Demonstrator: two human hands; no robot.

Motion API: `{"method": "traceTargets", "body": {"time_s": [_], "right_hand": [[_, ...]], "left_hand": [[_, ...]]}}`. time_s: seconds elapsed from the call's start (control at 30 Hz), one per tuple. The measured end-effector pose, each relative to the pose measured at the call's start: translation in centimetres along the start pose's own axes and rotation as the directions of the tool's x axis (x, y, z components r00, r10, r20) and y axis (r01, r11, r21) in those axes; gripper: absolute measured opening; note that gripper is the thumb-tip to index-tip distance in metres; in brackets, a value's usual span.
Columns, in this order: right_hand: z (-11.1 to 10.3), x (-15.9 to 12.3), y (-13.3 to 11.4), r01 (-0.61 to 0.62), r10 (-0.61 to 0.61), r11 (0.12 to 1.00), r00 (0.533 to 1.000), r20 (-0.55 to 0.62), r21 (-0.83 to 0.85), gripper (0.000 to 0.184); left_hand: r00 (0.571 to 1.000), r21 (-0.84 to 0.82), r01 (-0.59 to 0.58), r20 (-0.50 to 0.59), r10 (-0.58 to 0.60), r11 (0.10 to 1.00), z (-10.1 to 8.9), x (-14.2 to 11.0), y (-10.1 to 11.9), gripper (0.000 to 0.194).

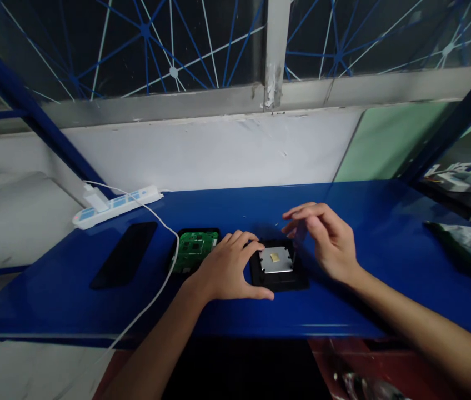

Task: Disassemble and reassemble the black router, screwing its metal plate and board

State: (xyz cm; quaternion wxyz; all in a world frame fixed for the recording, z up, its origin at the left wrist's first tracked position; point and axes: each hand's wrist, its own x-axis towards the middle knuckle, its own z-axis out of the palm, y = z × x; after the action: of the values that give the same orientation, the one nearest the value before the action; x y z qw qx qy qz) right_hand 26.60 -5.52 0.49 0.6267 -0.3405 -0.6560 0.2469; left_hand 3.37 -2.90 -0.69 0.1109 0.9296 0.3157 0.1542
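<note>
Skirting the circuit board point(195, 249) runs white cable point(176, 244); left hand point(229, 268) spread; right hand point(330, 240) curled, hold unclear.

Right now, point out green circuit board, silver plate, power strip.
Green circuit board point(196, 251), head view: near board's middle
Silver plate point(277, 267), head view: bare lower surface
Power strip point(119, 207), head view: top, near middle

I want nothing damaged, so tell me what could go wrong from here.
The white cable runs close by the green circuit board and down past the near edge of the blue table; it could snag and perhaps drag the board.
The left hand is spread beside the metal plate; a stray touch might smudge or shift the gold-coloured square on it.
</note>
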Motion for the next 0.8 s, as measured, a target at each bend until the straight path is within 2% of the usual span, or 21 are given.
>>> {"method": "traceTargets", "body": {"time_s": [0.1, 0.23, 0.43, 0.57, 0.73, 0.8], "right_hand": [[-0.1, 0.16, 0.31, 0.075, -0.076, 0.993, 0.997, -0.004, -0.088, 0.006], [-0.11, 0.22, 0.28, 0.089, -0.095, 0.983, 0.995, -0.029, -0.159, 0.012], [0.21, -0.08, -0.29, -0.06, 0.058, 0.997, 0.998, -0.037, -0.049, 0.018], [0.23, -0.11, -0.35, -0.096, 0.097, 0.995, 0.995, -0.008, 0.039, 0.022], [0.11, 0.14, -0.04, 0.046, -0.044, 0.996, 0.999, 0.018, -0.08, 0.011], [0.15, 0.17, 0.06, 0.078, -0.077, 0.989, 0.997, 0.007, -0.129, 0.014]], "left_hand": [[1.0, 0.005, -0.001, -0.001, 0.001, 1.0, -0.03, 0.01, 0.03, 0.086], [1.0, 0.005, -0.003, 0.003, 0.003, 1.0, -0.09, 0.01, 0.07, 0.086], [1.0, 0.006, -0.007, -0.008, 0.007, 1.0, 0.05, -0.03, -0.05, 0.085], [1.0, 0.0, -0.018, -0.01, 0.018, 1.0, 0.09, -0.07, -0.07, 0.083], [1.0, -0.001, -0.004, -0.008, 0.004, 1.0, -0.06, -0.04, 0.03, 0.085], [1.0, -0.002, -0.007, -0.01, 0.007, 1.0, -0.06, -0.02, 0.03, 0.084]]}}
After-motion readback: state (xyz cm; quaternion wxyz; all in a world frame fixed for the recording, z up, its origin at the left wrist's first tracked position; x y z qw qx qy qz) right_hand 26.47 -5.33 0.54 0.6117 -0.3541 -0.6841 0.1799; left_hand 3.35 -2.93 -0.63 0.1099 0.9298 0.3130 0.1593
